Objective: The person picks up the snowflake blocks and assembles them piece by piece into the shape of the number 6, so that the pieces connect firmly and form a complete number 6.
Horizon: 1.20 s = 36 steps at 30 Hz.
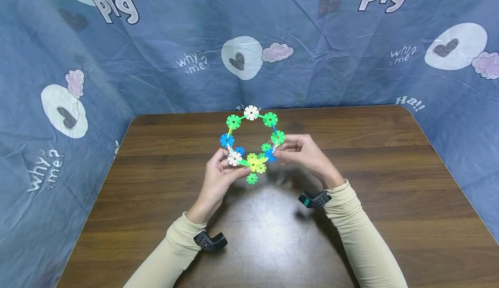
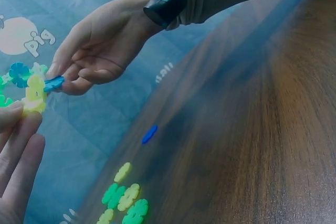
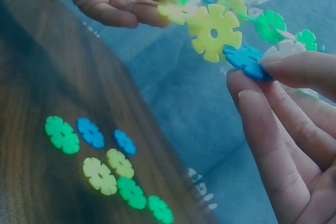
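Observation:
A ring of interlocking plastic snowflake discs [image 1: 251, 113], in white, green, blue and yellow, is held up above the table between both hands. My left hand [image 1: 218, 175] pinches its lower left part; in the right wrist view those fingers are at a yellow disc [image 3: 173, 11]. My right hand [image 1: 308, 156] grips the ring's right side. Its thumb and fingers pinch a blue disc [image 3: 244, 62], which meets a larger-looking yellow disc [image 3: 202, 32] at its edge. Whether these two are slotted together, I cannot tell.
Several loose snowflake discs lie on the wooden table [image 1: 156, 192] below the ring, among them a green one [image 3: 62, 135], a yellow one [image 3: 100, 176] and a blue one [image 2: 149, 134]. A blue printed cloth [image 1: 163, 28] hangs behind the table and along its sides.

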Available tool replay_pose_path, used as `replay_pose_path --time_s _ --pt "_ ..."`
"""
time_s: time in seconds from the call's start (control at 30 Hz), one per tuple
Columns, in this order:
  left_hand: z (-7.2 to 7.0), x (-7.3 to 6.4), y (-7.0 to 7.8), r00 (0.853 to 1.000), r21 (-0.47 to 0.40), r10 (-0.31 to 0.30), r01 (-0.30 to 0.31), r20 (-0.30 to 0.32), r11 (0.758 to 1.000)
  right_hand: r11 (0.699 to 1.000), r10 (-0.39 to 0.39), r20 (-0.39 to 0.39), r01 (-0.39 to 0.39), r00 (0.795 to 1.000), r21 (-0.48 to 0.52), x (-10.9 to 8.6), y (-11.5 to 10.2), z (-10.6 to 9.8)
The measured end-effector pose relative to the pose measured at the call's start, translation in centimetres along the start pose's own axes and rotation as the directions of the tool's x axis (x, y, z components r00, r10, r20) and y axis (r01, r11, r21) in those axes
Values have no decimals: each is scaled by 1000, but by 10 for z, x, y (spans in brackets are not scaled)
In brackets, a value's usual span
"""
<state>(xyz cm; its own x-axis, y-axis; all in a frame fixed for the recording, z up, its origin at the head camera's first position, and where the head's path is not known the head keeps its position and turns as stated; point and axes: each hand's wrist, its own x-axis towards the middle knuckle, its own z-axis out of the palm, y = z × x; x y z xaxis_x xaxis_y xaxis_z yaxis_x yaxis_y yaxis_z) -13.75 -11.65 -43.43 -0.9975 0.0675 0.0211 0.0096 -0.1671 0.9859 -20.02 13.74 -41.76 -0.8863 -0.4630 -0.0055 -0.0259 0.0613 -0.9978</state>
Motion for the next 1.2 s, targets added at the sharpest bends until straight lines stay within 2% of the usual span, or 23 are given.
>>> replay_pose_path --time_s 0.23,0.43,0.63,0.83,1.2 --pt "-2 1 -1 999 23 51 -51 -8 998 999 -3 -30 4 1000 33 1 2 -3" --pt "-5 5 -1 992 15 89 -88 -87 996 999 18 -40 -16 999 45 0 2 -6" --pt "-7 5 -1 989 -22 98 -101 -111 995 998 0 -15 1 1000 57 2 4 -6" --pt "-7 6 0 986 -42 106 -112 -131 993 999 23 -5 -23 1000 43 1 4 -4" --pt "-7 6 1 986 -64 107 -115 -126 991 999 39 7 -39 999 7 2 4 -2"
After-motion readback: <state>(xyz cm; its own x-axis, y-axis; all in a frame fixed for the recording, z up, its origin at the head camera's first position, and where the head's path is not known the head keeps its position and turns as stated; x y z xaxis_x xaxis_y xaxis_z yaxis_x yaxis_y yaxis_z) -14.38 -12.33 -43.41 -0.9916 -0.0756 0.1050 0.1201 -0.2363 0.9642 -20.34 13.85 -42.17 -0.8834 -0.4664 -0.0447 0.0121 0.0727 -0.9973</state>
